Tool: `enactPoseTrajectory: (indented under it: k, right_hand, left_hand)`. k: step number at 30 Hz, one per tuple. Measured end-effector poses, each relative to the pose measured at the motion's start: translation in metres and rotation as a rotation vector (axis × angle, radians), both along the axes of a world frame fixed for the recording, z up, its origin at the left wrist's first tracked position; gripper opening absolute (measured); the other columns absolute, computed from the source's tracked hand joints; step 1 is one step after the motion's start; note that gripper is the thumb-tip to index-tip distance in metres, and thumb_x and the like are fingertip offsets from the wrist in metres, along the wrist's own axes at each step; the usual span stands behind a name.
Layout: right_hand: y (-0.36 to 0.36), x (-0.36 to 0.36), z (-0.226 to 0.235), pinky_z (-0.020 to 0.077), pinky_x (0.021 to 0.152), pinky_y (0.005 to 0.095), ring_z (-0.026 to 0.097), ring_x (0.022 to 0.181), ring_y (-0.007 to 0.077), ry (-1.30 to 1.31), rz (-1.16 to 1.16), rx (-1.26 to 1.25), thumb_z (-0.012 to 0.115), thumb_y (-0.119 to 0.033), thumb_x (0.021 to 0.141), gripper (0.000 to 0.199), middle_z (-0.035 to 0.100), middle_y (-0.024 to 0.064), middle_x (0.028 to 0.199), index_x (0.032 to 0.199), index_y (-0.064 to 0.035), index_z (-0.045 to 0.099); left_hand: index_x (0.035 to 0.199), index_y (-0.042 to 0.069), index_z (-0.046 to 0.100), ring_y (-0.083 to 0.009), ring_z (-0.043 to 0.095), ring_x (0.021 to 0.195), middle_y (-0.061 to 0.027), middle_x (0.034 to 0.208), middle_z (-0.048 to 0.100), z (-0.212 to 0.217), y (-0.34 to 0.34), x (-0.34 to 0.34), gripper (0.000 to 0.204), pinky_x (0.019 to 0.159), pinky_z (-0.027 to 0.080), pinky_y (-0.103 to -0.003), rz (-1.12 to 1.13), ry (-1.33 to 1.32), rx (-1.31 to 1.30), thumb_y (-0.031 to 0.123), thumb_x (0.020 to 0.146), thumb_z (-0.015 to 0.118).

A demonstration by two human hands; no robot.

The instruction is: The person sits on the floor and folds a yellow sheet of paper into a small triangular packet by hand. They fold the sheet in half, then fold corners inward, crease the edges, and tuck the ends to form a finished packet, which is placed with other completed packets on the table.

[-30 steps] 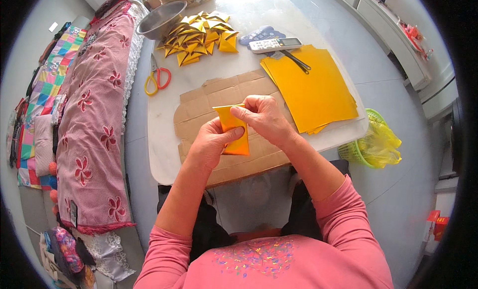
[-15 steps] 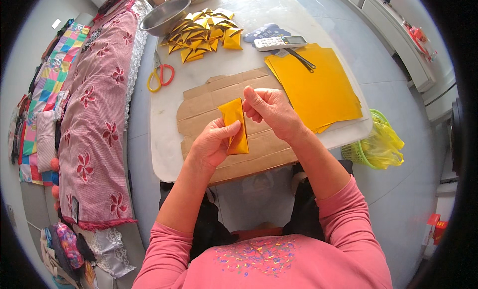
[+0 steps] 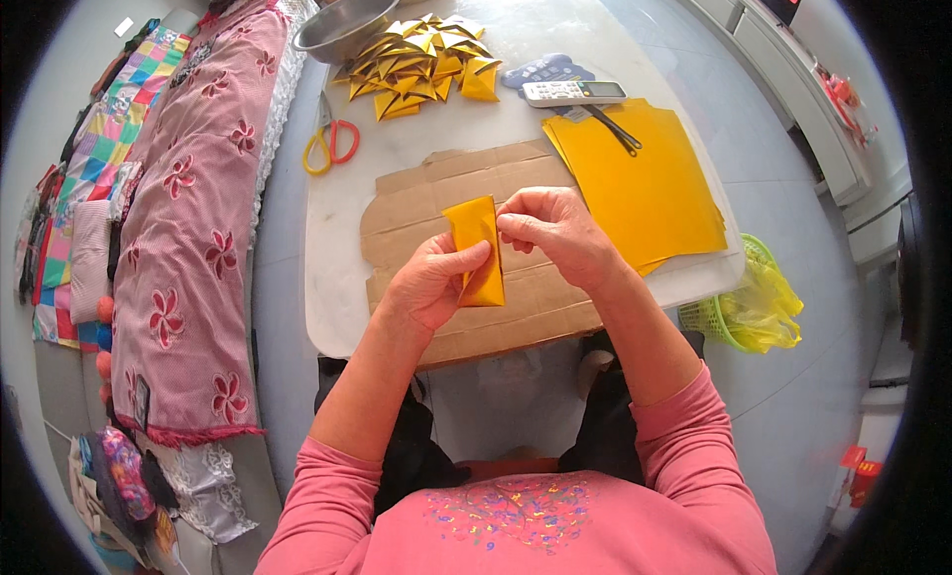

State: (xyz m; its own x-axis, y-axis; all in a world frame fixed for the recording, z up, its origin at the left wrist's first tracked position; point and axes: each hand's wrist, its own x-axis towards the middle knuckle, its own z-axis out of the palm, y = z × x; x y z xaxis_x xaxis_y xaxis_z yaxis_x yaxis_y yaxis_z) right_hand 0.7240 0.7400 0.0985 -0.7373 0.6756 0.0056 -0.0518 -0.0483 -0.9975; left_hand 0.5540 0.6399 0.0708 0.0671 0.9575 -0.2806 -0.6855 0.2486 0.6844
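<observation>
A narrow folded piece of gold paper (image 3: 474,228) stands over the cardboard in front of me. My left hand (image 3: 433,281) grips its lower left side, thumb flat across the front and fingers behind. At the paper's right edge, my right hand (image 3: 560,236) has thumb and forefinger pinched together near the upper part; the other fingers curl in. What lies between those fingertips is partly hidden. Beneath both hands lies a flat sheet of brown cardboard (image 3: 407,213). A stack of flat gold sheets (image 3: 654,193) sits to the right of my right hand.
A pile of folded gold pieces (image 3: 421,69) lies at the back beside a metal bowl (image 3: 347,27). Scissors (image 3: 332,144) rest on the white table's (image 3: 327,312) left. A remote control (image 3: 573,92) and a dark-handled tool (image 3: 615,129) lie by the sheets. A green basket (image 3: 709,319) stands right, below the table.
My right hand has come down and turned, from a raised loose fist with the thumb up to a pinch at the paper's edge. The left hand keeps its grip. The view has shifted slightly.
</observation>
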Motion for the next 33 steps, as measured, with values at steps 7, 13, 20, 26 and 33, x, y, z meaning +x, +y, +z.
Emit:
enactPoseTrajectory:
  k: [7,13,20,26,33]
  right_hand:
    - [0.0,-0.003,-0.006,0.0477,0.063,0.0238,0.056,0.07,0.0086,-0.035,-0.016,0.052,0.062,-0.015,0.087,0.017,0.062,0.0032,0.075,0.087,0.0019,0.067]
    - [0.001,-0.003,-0.007,0.0475,0.063,0.0236,0.055,0.07,0.0087,-0.077,-0.015,0.082,0.061,-0.015,0.087,0.018,0.061,0.0032,0.075,0.088,0.0015,0.067]
    - [0.0,-0.002,-0.003,0.0493,0.066,0.0243,0.057,0.072,0.0101,-0.048,0.01,0.082,0.061,-0.015,0.088,0.019,0.063,0.0048,0.078,0.091,0.0022,0.067]
    - [0.0,-0.002,-0.003,0.0495,0.066,0.0246,0.058,0.072,0.0108,-0.091,-0.002,0.082,0.061,-0.014,0.086,0.019,0.064,0.0056,0.078,0.09,0.0031,0.068]
    - [0.002,-0.005,-0.018,0.0456,0.061,0.0259,0.052,0.067,0.0097,-0.124,-0.047,0.097,0.059,-0.013,0.082,0.018,0.058,0.0033,0.07,0.084,0.0032,0.066]
  left_hand:
    - [0.108,0.004,0.064,-0.0119,0.062,0.087,-0.0027,0.097,0.066,-0.001,-0.001,-0.004,0.023,0.081,0.049,-0.026,-0.014,0.047,0.007,0.008,0.086,0.069]
    - [0.108,0.004,0.064,-0.0117,0.061,0.088,-0.0027,0.098,0.065,-0.001,-0.001,-0.005,0.023,0.083,0.048,-0.025,-0.018,0.06,0.002,0.008,0.086,0.07]
    - [0.109,0.005,0.064,-0.0129,0.062,0.087,-0.0033,0.096,0.065,0.004,-0.002,-0.004,0.027,0.081,0.051,-0.027,-0.006,0.043,-0.015,0.012,0.084,0.073]
    - [0.108,0.004,0.064,-0.013,0.062,0.088,-0.0038,0.097,0.065,0.003,-0.002,-0.004,0.026,0.082,0.05,-0.027,-0.005,0.067,0.0,0.01,0.085,0.072]
    - [0.105,0.003,0.066,-0.0125,0.061,0.083,-0.0035,0.094,0.066,0.004,-0.002,-0.002,0.023,0.077,0.049,-0.026,-0.001,0.193,-0.032,0.009,0.084,0.072]
